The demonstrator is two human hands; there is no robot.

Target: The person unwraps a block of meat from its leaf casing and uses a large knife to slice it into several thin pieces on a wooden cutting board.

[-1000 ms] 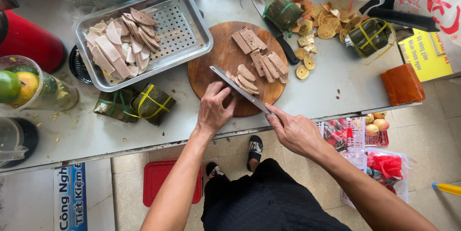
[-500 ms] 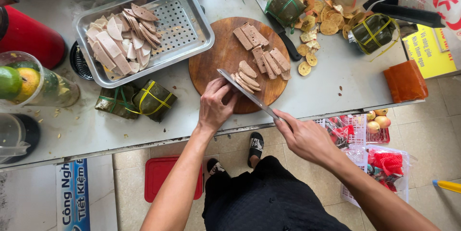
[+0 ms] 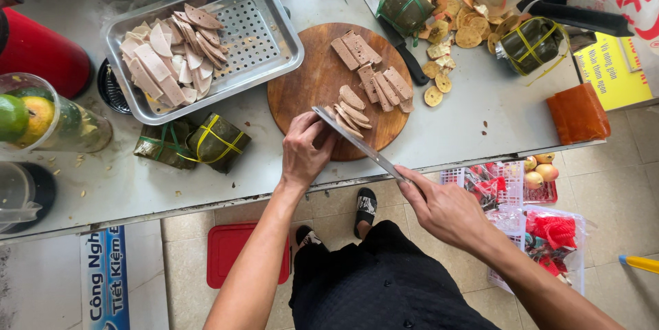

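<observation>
Bare forearms, sleeveless as far as shows — black trousers (image 3: 384, 282), seemingly black-and-white sandals (image 3: 366, 206).

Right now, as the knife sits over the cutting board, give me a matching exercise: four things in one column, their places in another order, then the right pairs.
Things:
1. knife
2. perforated metal tray
3. leaf-wrapped parcels with yellow ties
4. red lid

Places:
A. on the floor under the table
B. held in the right hand, blade over the round wooden board
C. on the table near its front edge, left of the board
D. behind and left of the board, holding pale sausage slices

Pairs: 1-B, 2-D, 3-C, 4-A
</observation>
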